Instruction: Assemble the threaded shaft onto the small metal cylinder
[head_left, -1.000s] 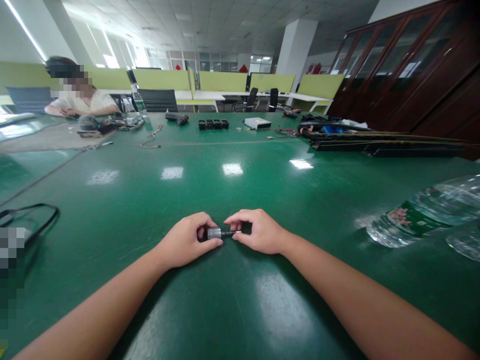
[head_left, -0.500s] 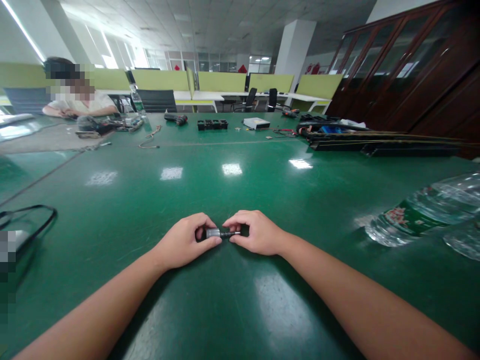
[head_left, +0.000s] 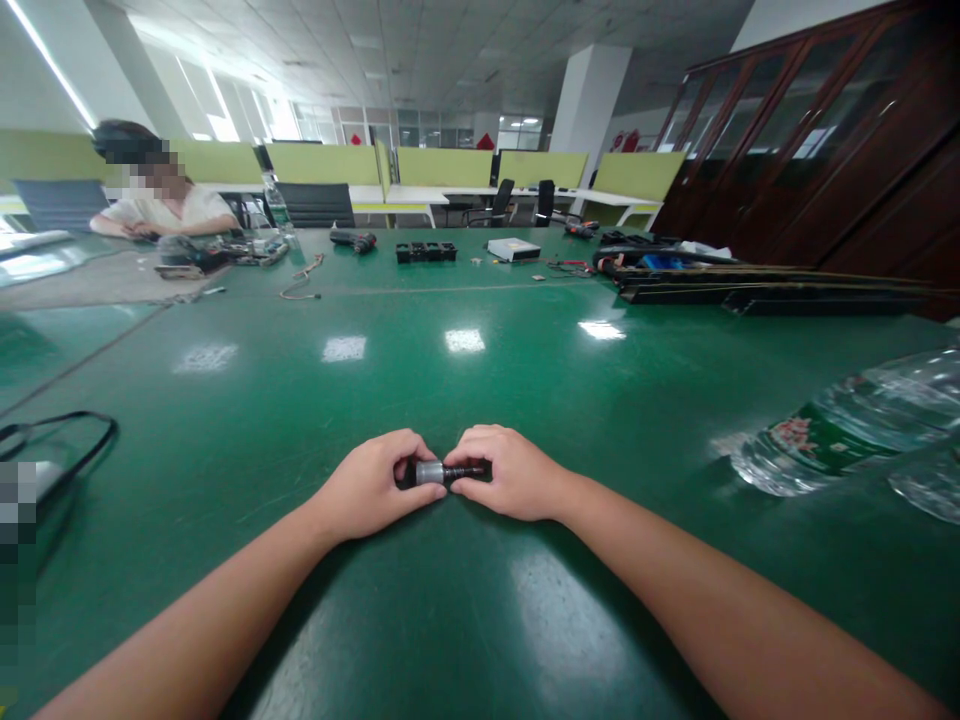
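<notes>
Near the middle of the green table (head_left: 420,380), my left hand (head_left: 367,480) grips a small silver cylinder (head_left: 430,472) between thumb and fingers. From the cylinder's right end a thin, dark, ridged shaft (head_left: 466,470) points toward my right palm. My right hand (head_left: 521,472) curls around this shaft, its thumb and fingertips closed in by the shaft's base. The piece lies on its side, low over the tabletop. My left fingers hide its left end.
Clear plastic bottles (head_left: 832,435) lie at the right. A black cable (head_left: 109,430) loops at the left edge. Farther back are a black bracket (head_left: 426,252), a white box (head_left: 514,248), a power drill (head_left: 352,240) and long dark bars (head_left: 765,285). Another person (head_left: 165,205) sits at the far left.
My right hand has shifted slightly left along the shaft, and its fingertips are now close to the silver cylinder. My left hand keeps its hold nearly in place.
</notes>
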